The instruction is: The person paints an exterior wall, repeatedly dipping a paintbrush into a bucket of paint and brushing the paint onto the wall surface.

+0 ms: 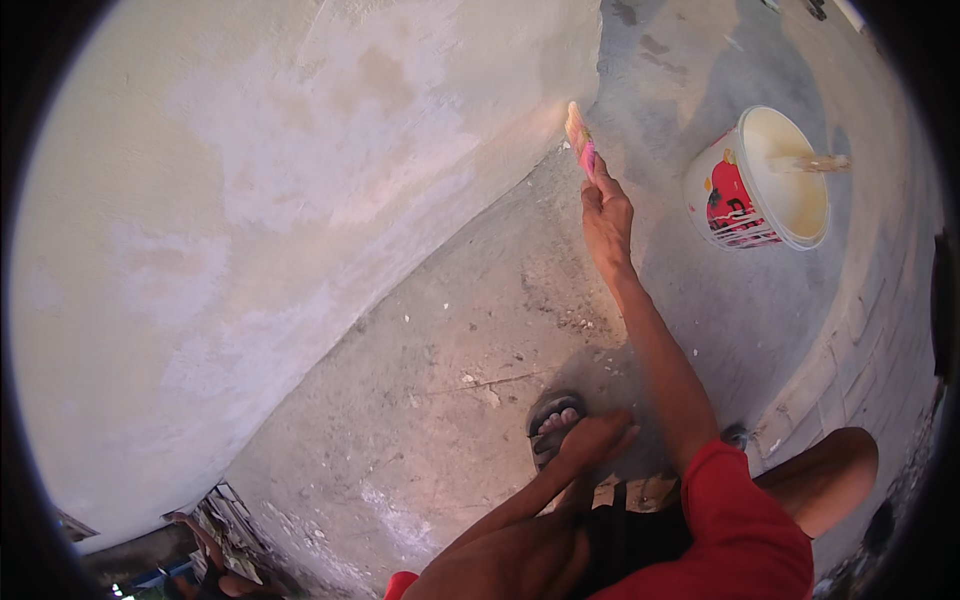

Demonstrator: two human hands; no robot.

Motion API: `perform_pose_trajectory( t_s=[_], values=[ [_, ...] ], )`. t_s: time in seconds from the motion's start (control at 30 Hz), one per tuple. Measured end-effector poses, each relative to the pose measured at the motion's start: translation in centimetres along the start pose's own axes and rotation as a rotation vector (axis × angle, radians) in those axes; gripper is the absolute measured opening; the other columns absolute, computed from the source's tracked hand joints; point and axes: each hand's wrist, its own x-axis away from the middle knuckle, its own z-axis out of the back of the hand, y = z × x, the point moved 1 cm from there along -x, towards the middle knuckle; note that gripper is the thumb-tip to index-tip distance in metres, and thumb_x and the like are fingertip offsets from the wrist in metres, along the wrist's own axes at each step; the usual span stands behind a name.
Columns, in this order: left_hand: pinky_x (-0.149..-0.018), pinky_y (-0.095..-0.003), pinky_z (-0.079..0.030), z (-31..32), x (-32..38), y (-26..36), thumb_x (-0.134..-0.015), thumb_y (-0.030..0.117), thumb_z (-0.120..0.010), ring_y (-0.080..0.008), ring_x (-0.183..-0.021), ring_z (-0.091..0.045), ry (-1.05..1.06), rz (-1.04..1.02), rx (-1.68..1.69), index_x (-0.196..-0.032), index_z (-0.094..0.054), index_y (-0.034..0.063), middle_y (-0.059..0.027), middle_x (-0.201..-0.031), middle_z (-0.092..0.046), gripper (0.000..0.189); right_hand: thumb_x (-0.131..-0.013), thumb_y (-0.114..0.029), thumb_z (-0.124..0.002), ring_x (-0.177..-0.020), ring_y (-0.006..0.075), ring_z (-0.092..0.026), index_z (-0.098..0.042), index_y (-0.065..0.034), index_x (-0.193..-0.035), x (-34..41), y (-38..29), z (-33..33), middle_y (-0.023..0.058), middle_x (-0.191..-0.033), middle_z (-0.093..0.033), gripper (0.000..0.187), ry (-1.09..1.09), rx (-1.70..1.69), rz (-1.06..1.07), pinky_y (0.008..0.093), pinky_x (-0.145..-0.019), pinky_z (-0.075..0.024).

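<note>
My right hand (pixel 609 217) grips the handle of a paintbrush (pixel 581 142) at arm's length. The brush's pale bristles point up in the picture and lie at the foot of the pale, patchy wall (pixel 315 150), near its lower corner; whether they touch it, I cannot tell. My left hand (pixel 600 439) hangs by my knee, above a sandalled foot, and I see nothing in it, though its fingers are partly hidden. A white plastic bucket (pixel 712 199) with a red printed side stands right of my right hand, holding pale liquid and a wooden stick (pixel 810 163).
The concrete floor (pixel 450 330) is cracked and strewn with small chips. A low edge of blocks (pixel 847 360) curves along the right. At the bottom left another person's arm (pixel 202 536) reaches to the wall, beside a pile of debris (pixel 244 517).
</note>
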Motion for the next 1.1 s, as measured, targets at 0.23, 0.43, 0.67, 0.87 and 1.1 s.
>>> perform_pose_trajectory(
  t_s=[0.23,0.43,0.67,0.87,1.1],
  values=[
    [-0.075,-0.0508,-0.054,0.1,0.5,-0.8,-0.098,0.035,-0.058,-0.042,-0.083,-0.068,-0.032,-0.035,-0.033,-0.105,-0.062,0.0053,-0.0207,-0.098,-0.068,0.03,-0.097,-0.002,-0.054,-0.077,0.0255,-0.061,-0.047,-0.0036,-0.147,7.1,-6.7,-3.8,0.0155,-0.088,-0.06,0.051,-0.48,0.044,0.28,0.0365,-0.07,-0.0508],
    [-0.073,-0.0509,-0.054,0.2,-0.1,0.6,-0.098,0.034,-0.057,-0.0418,-0.083,-0.068,0.009,-0.008,-0.016,-0.104,-0.061,0.0057,-0.02,-0.096,-0.068,0.029,-0.099,-0.005,-0.053,-0.079,0.0086,-0.052,-0.052,-0.0091,-0.145,-4.2,-5.8,4.8,-0.0004,-0.104,-0.066,0.047,-0.324,0.143,0.03,0.0253,-0.077,-0.0464],
    [-0.074,-0.0499,-0.055,-0.4,-0.2,0.3,-0.099,0.033,-0.057,-0.0407,-0.084,-0.068,0.003,-0.042,-0.033,-0.106,-0.06,0.0066,-0.0196,-0.097,-0.068,0.027,-0.098,-0.003,-0.053,-0.075,0.0127,-0.052,-0.05,-0.0069,-0.146,-2.7,-5.8,2.9,0.0095,-0.089,-0.062,0.048,0.042,0.099,0.16,0.0285,-0.073,-0.047],
    [-0.074,-0.0502,-0.055,0.2,0.5,-0.5,-0.098,0.032,-0.058,-0.0403,-0.083,-0.068,0.048,-0.069,0.013,-0.107,-0.06,0.0072,-0.0189,-0.096,-0.068,0.026,-0.096,-0.003,-0.056,-0.076,0.0171,-0.055,-0.055,-0.0094,-0.143,5.1,-9.8,-1.1,0.0115,-0.088,-0.061,0.047,-0.561,0.166,0.282,0.0281,-0.074,-0.0475],
    [-0.075,-0.0484,-0.054,0.1,0.1,0.3,-0.098,0.033,-0.058,-0.0391,-0.086,-0.068,-0.038,-0.097,0.05,-0.107,-0.06,0.0081,-0.0172,-0.097,-0.067,0.026,-0.097,-0.01,-0.055,-0.097,0.0083,-0.056,-0.054,-0.0027,-0.142,-6.3,-7.5,7.6,0.0075,-0.114,-0.069,0.046,-0.169,0.124,0.099,0.0215,-0.091,-0.0437]
  ],
)
